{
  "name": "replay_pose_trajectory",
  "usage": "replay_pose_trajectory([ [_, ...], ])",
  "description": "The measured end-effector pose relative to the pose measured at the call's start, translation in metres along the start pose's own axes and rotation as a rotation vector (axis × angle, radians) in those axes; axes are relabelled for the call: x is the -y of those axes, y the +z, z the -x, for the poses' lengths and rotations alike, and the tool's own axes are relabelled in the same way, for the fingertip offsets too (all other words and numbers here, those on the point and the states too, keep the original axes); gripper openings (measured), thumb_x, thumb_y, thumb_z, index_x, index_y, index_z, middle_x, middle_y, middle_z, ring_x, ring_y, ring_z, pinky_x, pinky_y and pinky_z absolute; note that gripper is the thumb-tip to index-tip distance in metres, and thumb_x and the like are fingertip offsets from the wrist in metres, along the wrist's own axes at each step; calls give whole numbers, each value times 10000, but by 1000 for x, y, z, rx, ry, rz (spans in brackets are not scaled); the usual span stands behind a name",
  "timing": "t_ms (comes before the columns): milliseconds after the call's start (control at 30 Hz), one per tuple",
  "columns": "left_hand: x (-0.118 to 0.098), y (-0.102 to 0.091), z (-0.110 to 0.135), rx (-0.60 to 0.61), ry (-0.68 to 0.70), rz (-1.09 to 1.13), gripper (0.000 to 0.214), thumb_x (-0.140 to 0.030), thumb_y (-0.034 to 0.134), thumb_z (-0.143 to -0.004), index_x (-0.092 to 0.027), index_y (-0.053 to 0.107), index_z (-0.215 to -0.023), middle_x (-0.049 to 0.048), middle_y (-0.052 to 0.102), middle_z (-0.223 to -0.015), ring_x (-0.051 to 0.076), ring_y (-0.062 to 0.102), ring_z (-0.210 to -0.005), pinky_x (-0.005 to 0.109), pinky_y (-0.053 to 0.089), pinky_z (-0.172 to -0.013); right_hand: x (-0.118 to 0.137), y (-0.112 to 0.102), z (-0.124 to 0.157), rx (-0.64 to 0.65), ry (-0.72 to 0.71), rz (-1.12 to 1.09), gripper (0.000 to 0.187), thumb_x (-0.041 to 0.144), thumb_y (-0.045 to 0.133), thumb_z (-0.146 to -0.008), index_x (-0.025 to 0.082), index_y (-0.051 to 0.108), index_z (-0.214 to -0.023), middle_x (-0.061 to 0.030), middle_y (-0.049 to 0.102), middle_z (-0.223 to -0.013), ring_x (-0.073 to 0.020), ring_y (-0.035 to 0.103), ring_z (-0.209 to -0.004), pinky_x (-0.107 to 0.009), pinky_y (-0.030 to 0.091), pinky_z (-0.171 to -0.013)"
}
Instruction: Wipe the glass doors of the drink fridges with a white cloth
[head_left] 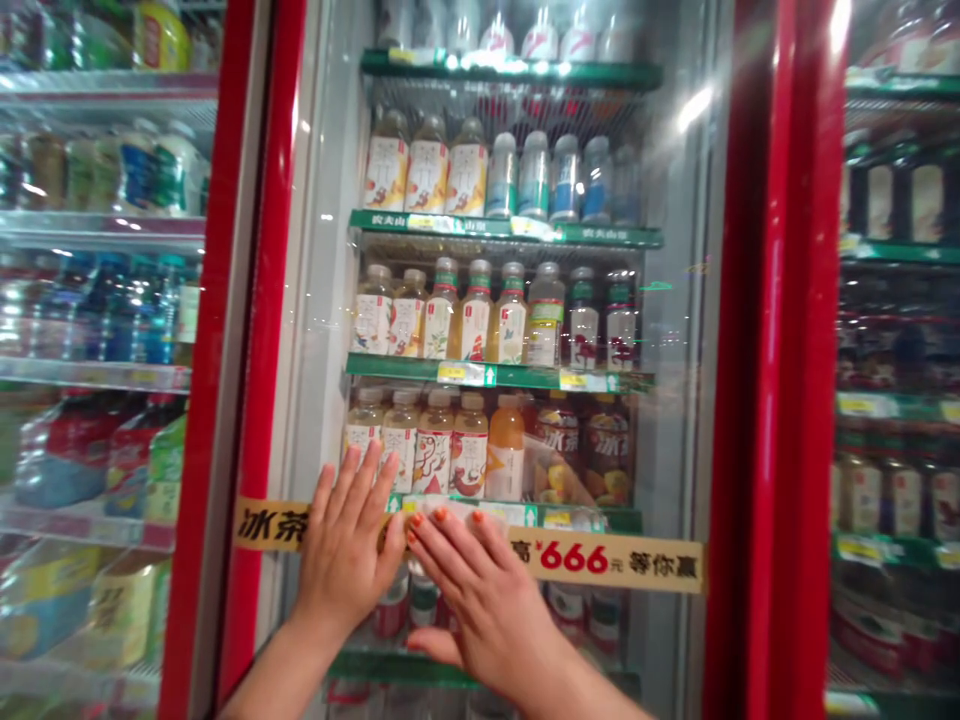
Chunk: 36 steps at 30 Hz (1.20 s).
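A long yellow printed strip with black and red Chinese text and "¥666" runs across the glass door of a drinks cooler. My left hand lies flat on the strip, fingers spread upward. My right hand presses on the strip just to its right, fingers pointing up and left, with orange nails. Its fingertips nearly touch the left thumb. Both palms are against the door, and neither hand grips anything. The hands hide the middle of the strip.
Behind the glass, green shelves hold rows of bottled drinks. Red door frames stand on both sides, and neighbouring cooler doors with more bottles fill the far left and far right.
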<state>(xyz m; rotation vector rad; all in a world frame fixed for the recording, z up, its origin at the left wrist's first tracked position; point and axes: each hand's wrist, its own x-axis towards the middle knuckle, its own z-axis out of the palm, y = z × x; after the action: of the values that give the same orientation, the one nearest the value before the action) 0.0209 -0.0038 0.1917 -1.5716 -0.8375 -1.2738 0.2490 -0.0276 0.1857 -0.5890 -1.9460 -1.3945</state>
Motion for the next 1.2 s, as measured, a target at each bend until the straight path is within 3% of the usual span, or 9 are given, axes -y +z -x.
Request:
replay_pose_trajectory([
  [133, -2, 1, 1, 6, -28, 14, 778, -198, 498, -1029, -247, 238, -1761, 28, 246, -1837, 217, 181, -1728, 450, 98, -1441, -62, -26, 43, 27, 346, 104, 878, 658, 469, -1093, 190, 168, -1772, -64, 261, -1821, -291, 163, -1722, -580, 163, -1428],
  [267, 0, 0, 3, -8, -55, 69, 735, -186, 504, -1039, -271, 303, -1741, 32, 322, -1816, 205, 225, -1718, 442, 115, -1439, -98, -29, 15, -74, 774, 118, 938, 544, 502, -1107, 212, -72, -1770, -140, 56, -1850, -445, 141, -1701, -809, 221, -1329],
  [433, -27, -20, -15, -156, -383, 438, 431, -221, 365, -1109, -310, 671, -1399, 12, 626, -1603, 189, 525, -1554, 437, 374, -1342, -9, 17, -51, -54, 381, -159, 974, 608, 523, -1078, 159, 8, -1773, -105, 241, -1820, -347, 206, -1710, -672, 244, -1387],
  [533, -65, -24, -33, -123, -348, 546, 491, -317, 314, -1132, -290, 524, -1575, 61, 470, -1741, 222, 454, -1614, 456, 414, -1322, 22, 25, -51, 11, 250, -288, 906, 463, 492, -1092, 103, 1, -1763, -135, 261, -1813, -297, 201, -1714, -572, 295, -1392],
  [633, -88, -10, -34, 49, -89, 378, 650, -373, 275, -1139, -245, 169, -1767, 84, 230, -1849, 218, 222, -1720, 463, 254, -1405, 7, 5, -12, 5, 216, -334, 921, 311, 506, -1022, 66, 8, -1757, -203, 212, -1818, -329, 157, -1721, -608, 335, -1362],
  [767, -58, 6, -2, 172, 142, 1, 736, -463, 475, -1099, -300, 208, -1766, 9, 367, -1795, 192, 121, -1737, 445, 23, -1441, -33, -29, 73, -39, 269, -93, 884, 276, 572, -985, 103, 183, -1760, -139, 223, -1827, -331, 124, -1727, -616, 172, -1411],
  [967, 13, -1, -7, 58, -306, -96, 785, -412, 450, -1110, -288, 59, -1780, 93, 40, -1867, 318, 15, -1745, 650, 74, -1419, -42, -23, 146, -107, 533, 168, 810, 266, 542, -1027, 164, 223, -1764, -107, 228, -1813, -294, 164, -1716, -582, 117, -1424],
  [1067, -12, 4, -15, 43, -369, -83, 812, -512, 421, -1113, -272, 25, -1780, 108, 9, -1871, 361, -10, -1743, 722, 79, -1397, -34, -16, 144, -124, 598, 198, 788, 301, 559, -1041, 181, 252, -1757, -101, 267, -1799, -296, 203, -1709, -612, 153, -1415],
  [1200, -42, 5, 28, 216, 24, -81, 898, -696, 455, -1050, -288, 127, -1780, 44, 108, -1873, 327, -21, -1749, 638, -48, -1419, -31, -16, 141, -109, 610, 201, 753, 307, 554, -1053, 181, 288, -1746, -85, 257, -1813, -284, 204, -1711, -572, 151, -1420],
])
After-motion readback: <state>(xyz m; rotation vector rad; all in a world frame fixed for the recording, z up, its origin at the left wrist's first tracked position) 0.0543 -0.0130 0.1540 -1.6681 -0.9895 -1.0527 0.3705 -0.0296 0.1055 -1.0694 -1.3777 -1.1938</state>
